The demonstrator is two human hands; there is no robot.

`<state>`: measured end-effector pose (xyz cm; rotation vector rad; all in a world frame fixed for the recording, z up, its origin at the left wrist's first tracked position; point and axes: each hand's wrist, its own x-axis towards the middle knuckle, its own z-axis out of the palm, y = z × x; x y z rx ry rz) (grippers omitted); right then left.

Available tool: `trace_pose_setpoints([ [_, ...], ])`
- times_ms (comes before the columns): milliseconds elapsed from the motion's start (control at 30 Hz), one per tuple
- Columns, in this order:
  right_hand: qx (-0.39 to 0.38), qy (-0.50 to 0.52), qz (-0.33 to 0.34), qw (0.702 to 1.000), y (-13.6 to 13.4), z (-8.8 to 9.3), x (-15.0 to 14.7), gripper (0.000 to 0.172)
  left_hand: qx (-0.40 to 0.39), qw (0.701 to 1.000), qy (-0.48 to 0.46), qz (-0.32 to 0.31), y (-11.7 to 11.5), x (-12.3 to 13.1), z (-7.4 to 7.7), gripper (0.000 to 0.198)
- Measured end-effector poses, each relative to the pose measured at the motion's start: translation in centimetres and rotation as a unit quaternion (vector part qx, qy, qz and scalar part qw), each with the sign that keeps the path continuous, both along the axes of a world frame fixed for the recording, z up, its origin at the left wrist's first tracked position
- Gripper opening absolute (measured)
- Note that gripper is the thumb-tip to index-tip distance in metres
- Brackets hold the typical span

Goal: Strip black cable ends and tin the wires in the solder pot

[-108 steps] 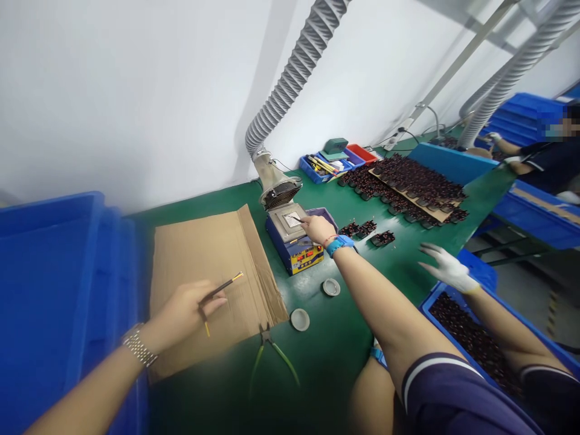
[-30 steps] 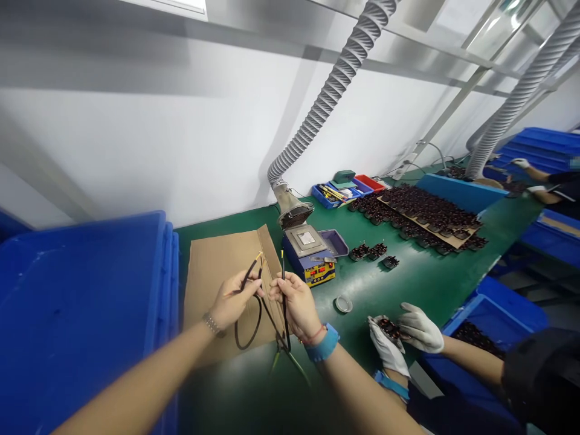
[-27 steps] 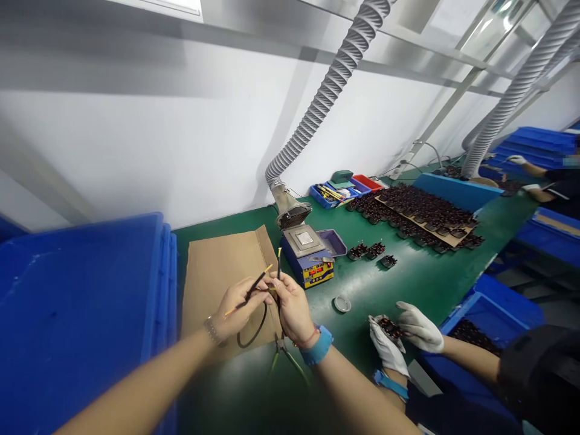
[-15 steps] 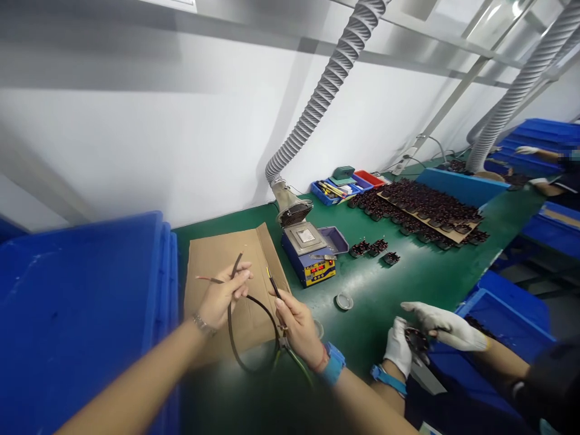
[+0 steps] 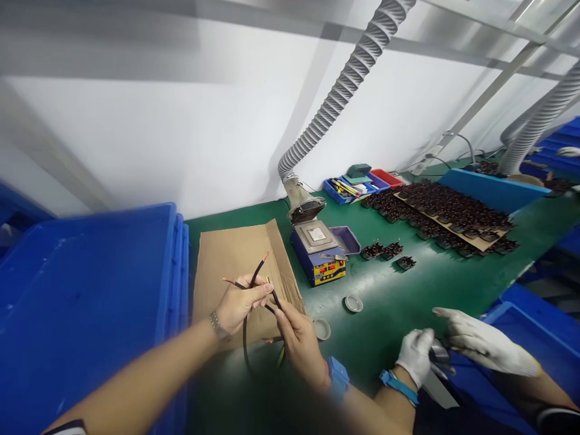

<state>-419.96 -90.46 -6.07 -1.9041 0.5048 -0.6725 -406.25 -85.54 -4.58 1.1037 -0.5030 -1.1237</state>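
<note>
Compared to a moment ago, our black twin-core cable (image 5: pixel 244 341) has come up higher, its stripped red-and-copper tips poking up over the cardboard sheet (image 5: pixel 231 260). Our left hand (image 5: pixel 242 305) is closed around it, fingers wrapped, and our right hand (image 5: pixel 301 347) pinches another stretch near the yellow-tipped end, thumb and fingers nearly together. The loop sags past the sheet's lower edge toward the green bench (image 5: pixel 389 314). Green-handled pliers (image 5: pixel 281 356) sit mostly hidden under our right hand. Just beyond the sheet's right edge is a blue heating station (image 5: pixel 315 266), with a small metal lid (image 5: pixel 353 303) near it. Off to the right, a co-worker's white-gloved hands (image 5: pixel 487 347) hold something dark, can't tell what. Rows of dark coils (image 5: pixel 453 211) cover a cardboard tray (image 5: pixel 487 237) further along.
</note>
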Motion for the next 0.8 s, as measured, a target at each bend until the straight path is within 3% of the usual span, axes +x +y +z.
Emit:
trace_pose_setpoints([
  [200,-0.033,-0.003,-0.017,0.999,0.9,-0.4,0.4,0.034,-0.031,0.999,0.04,0.005,0.1,-0.3,-0.1,0.019],
  [433,-0.121,0.058,-0.024,0.991,-0.8,-0.1,-0.8,0.028,-0.014,0.999,-0.016,-0.026,0.2,0.3,0.2,0.014],
  [567,-0.145,0.075,0.029,0.986,-2.3,0.8,-1.9,0.022,0.006,0.996,-0.057,-0.068,0.3,0.6,0.3,0.015],
  [633,-0.133,0.063,0.038,0.988,-2.2,1.0,-2.1,0.023,0.011,0.996,-0.06,-0.067,0.3,0.6,0.2,0.015],
  [800,-0.026,0.033,-0.064,0.997,0.9,-0.2,-1.8,0.032,-0.009,1.0,-0.005,-0.013,0.3,-0.1,-0.2,0.015],
])
